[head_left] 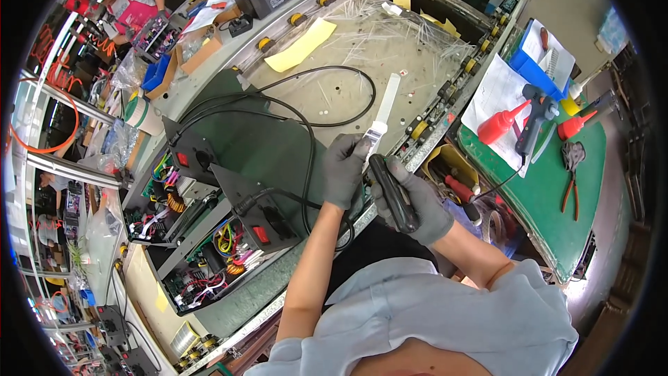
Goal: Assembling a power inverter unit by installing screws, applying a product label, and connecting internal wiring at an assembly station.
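My left hand [342, 170], in a dark grey glove, pinches the printed lower end of a long white strip [387, 101], which points up and away. Close beside it my right hand [421, 205], gloved the same way, is closed around a smooth black elongated object [393, 193]; its exact kind is not clear. To the left stand two open-sided black units, one a panel with a red switch [260, 234], the other [182, 159] behind it. Coloured wires and circuit boards show inside them. A black power cord [306, 167] is plugged into the nearer unit and loops near my left wrist.
A yellow paper sheet [300, 45] and scattered clear strips lie on the roller-edged line. At right, a green bench [550, 216] holds red-capped bottles [499, 124], pliers [572, 167], a dark tool with a cord [534, 118] and a blue bin [536, 66]. Another person works far left.
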Tool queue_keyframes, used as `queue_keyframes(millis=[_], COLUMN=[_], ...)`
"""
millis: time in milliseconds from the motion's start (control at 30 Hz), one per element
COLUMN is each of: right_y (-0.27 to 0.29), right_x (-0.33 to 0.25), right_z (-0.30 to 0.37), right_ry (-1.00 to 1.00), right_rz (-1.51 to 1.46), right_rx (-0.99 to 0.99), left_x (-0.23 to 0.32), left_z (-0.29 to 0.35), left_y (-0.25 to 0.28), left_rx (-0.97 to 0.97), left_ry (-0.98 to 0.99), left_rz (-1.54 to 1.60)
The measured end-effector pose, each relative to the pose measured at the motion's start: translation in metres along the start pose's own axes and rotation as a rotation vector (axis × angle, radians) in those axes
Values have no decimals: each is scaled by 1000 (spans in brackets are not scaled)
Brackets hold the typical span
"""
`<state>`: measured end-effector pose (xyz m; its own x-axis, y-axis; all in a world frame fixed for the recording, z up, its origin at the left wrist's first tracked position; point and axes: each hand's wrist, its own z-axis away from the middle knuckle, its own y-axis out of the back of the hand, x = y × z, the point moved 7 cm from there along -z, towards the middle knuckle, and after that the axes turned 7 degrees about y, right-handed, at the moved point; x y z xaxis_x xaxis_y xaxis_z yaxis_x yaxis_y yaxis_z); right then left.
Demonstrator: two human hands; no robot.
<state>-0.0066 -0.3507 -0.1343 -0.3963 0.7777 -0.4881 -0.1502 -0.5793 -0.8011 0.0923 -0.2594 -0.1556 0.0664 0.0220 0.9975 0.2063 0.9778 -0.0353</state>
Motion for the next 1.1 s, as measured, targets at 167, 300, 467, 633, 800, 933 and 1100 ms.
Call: queue_keyframes(millis=[167, 300, 467, 633, 800, 933, 1100], right_y=[1, -2, -3, -6, -3, -2, 1], right_x=[3, 2, 1, 0, 2, 4, 3], right_z=[-4, -3, -2, -1, -1, 0, 2], right_ry=[-11, -21, -19, -11, -32, -40, -51], right_rz=[-48, -76, -93, -110, -118, -149, -140], right_rx=[-10, -9, -1, -27, -79, -34, -17], left_x=[2, 6, 1, 0, 5, 4, 6], left_z=[-1, -1, -3, -3, -2, -1, 0], left_y=[1, 2, 3, 4, 5, 7, 7], left_rx=[50, 53, 59, 60, 69, 90, 95], left_ry=[-49, -68, -48, -56, -87, -86, -118], left_rz=[1, -33, 4, -1, -14, -11, -25])
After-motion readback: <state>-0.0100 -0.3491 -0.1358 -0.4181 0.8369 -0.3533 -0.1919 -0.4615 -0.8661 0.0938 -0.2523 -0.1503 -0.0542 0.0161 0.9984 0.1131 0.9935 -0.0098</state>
